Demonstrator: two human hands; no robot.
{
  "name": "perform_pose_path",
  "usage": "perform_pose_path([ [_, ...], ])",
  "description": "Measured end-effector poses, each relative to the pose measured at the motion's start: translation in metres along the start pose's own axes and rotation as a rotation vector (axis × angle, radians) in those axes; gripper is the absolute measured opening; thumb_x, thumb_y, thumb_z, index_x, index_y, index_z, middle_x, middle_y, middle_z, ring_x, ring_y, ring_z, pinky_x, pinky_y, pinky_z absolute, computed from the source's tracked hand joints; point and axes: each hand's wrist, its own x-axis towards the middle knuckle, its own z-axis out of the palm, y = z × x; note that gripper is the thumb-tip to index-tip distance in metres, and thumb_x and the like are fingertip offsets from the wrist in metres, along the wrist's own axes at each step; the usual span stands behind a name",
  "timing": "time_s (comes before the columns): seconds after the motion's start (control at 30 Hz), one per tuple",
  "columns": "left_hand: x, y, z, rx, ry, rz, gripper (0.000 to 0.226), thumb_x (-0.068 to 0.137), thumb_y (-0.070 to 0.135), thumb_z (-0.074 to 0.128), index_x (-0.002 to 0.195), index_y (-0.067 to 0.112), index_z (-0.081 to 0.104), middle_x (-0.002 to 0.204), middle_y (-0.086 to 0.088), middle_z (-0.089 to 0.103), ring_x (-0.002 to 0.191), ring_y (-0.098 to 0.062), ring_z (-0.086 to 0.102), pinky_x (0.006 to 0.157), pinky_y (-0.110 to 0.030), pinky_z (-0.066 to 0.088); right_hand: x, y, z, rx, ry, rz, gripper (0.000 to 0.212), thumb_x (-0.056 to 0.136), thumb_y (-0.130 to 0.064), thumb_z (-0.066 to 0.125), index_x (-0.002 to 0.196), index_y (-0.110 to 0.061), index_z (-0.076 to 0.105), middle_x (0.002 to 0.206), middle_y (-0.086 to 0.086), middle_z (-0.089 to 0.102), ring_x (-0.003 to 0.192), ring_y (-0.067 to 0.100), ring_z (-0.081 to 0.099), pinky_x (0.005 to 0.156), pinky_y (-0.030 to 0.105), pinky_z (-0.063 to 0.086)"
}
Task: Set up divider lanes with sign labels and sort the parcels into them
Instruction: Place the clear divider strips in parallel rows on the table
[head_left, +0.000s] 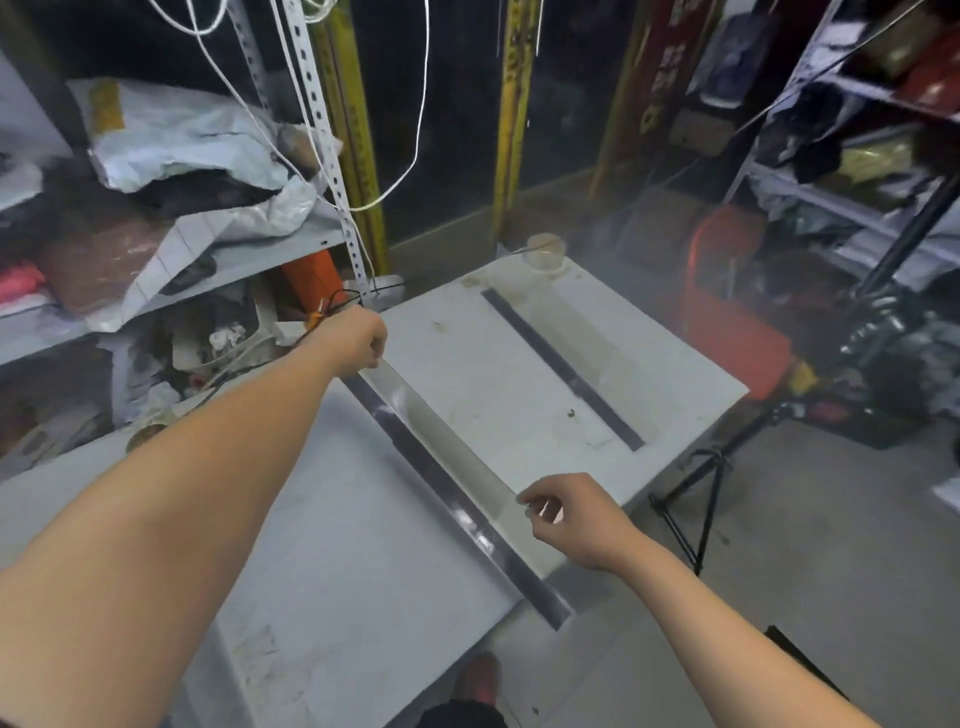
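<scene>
Left hand: the left hand (361, 338) is closed in a pinch on the far end of a clear divider panel (441, 434), near the bench's far left edge.
Right hand: the right hand (569, 512) has its fingertips (530, 503) pinched on the near end of the same panel, close to the bench's near right edge; the other fingers are curled.
Clear divider panel: a long transparent sheet, held upright on its long edge between the two hands, over a dark strip (467, 519) that runs across the bench from far left to near right. Whether its lower edge touches the strip cannot be told.
Second dark strip: a second dark strip (563, 369) lies flat on the bench, parallel to the first and well apart from it, toward the right edge.
Bench: a white bench (322, 519) with scuffs and stains.
Far corner: a small round translucent cup (545, 252) stands at the bench's far corner.
Left of bench: metal shelving (291, 249) holds white and grey bagged parcels (176, 140); white cords hang in front of it.
Right of bench: a black tripod (706, 499) stands on the floor beside a red container (737, 322).
</scene>
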Motion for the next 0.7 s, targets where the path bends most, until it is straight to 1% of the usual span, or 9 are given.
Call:
perform_pose_path([
  [0.07, 0.024, 0.003, -0.001, -0.019, 0.004, 0.012, 0.011, 0.084, 0.014, 0.077, 0.082, 0.020, 0.068, 0.092, -0.002, 0.067, 0.085, -0.022, 0.062, 0.067, -0.026, 0.044, 0.013, 0.003, -0.006, -0.005, 0.036, 0.027, 0.026, 0.089, -0.019, 0.060, 0.111, -0.026, 0.073, 0.092, -0.019, 0.067, 0.084, 0.002, 0.063, 0.081, 0.022, 0.053],
  [0.17, 0.057, 0.005, 0.000, -0.027, 0.002, 0.036, 0.005, 0.084, 0.010, 0.075, 0.085, 0.013, 0.071, 0.091, -0.004, 0.067, 0.082, -0.022, 0.062, 0.068, -0.028, 0.047, 0.033, 0.007, -0.011, -0.028, 0.060, 0.058, 0.027, 0.088, -0.019, 0.061, 0.111, -0.027, 0.072, 0.092, -0.019, 0.066, 0.085, 0.003, 0.062, 0.083, 0.026, 0.053],
  [0.3, 0.099, 0.004, 0.005, -0.058, -0.005, 0.062, 0.008, 0.082, 0.005, 0.075, 0.081, 0.012, 0.071, 0.089, -0.006, 0.067, 0.081, -0.024, 0.063, 0.065, -0.030, 0.047, 0.060, 0.010, -0.015, -0.039, 0.083, 0.106, 0.027, 0.088, -0.021, 0.061, 0.112, -0.028, 0.070, 0.094, -0.020, 0.066, 0.087, 0.002, 0.061, 0.081, 0.023, 0.050],
  [0.47, 0.138, -0.004, 0.018, -0.038, -0.027, 0.093, 0.008, 0.081, 0.005, 0.074, 0.079, 0.012, 0.071, 0.087, -0.003, 0.066, 0.080, -0.022, 0.060, 0.058, -0.025, 0.038, 0.087, 0.011, -0.017, -0.035, 0.079, 0.154, 0.027, 0.089, -0.021, 0.059, 0.113, -0.029, 0.070, 0.095, -0.020, 0.064, 0.089, 0.004, 0.061, 0.082, 0.026, 0.051],
  [0.57, 0.157, -0.008, 0.029, -0.070, -0.032, 0.092, 0.013, 0.081, 0.003, 0.074, 0.076, 0.014, 0.069, 0.087, -0.005, 0.066, 0.079, -0.024, 0.061, 0.060, -0.027, 0.044, 0.100, 0.011, -0.018, -0.047, 0.056, 0.164, 0.028, 0.089, -0.019, 0.057, 0.113, -0.029, 0.069, 0.095, -0.020, 0.063, 0.088, 0.005, 0.061, 0.081, 0.027, 0.050],
  [0.63, 0.165, -0.010, 0.033, -0.073, -0.025, 0.092, 0.014, 0.081, 0.004, 0.073, 0.074, 0.015, 0.068, 0.086, -0.005, 0.066, 0.079, -0.025, 0.062, 0.064, -0.033, 0.052, 0.106, 0.012, -0.018, -0.045, 0.055, 0.178, 0.029, 0.089, -0.018, 0.057, 0.113, -0.028, 0.069, 0.094, -0.020, 0.062, 0.088, 0.006, 0.061, 0.081, 0.028, 0.051],
  [0.7, 0.170, -0.011, 0.033, -0.087, -0.014, 0.095, 0.016, 0.080, 0.005, 0.075, 0.072, 0.017, 0.067, 0.085, -0.004, 0.065, 0.079, -0.024, 0.061, 0.069, -0.037, 0.055, 0.110, 0.014, -0.018, -0.050, 0.054, 0.191, 0.030, 0.089, -0.018, 0.057, 0.114, -0.028, 0.069, 0.094, -0.019, 0.062, 0.088, 0.007, 0.061, 0.081, 0.027, 0.051],
])
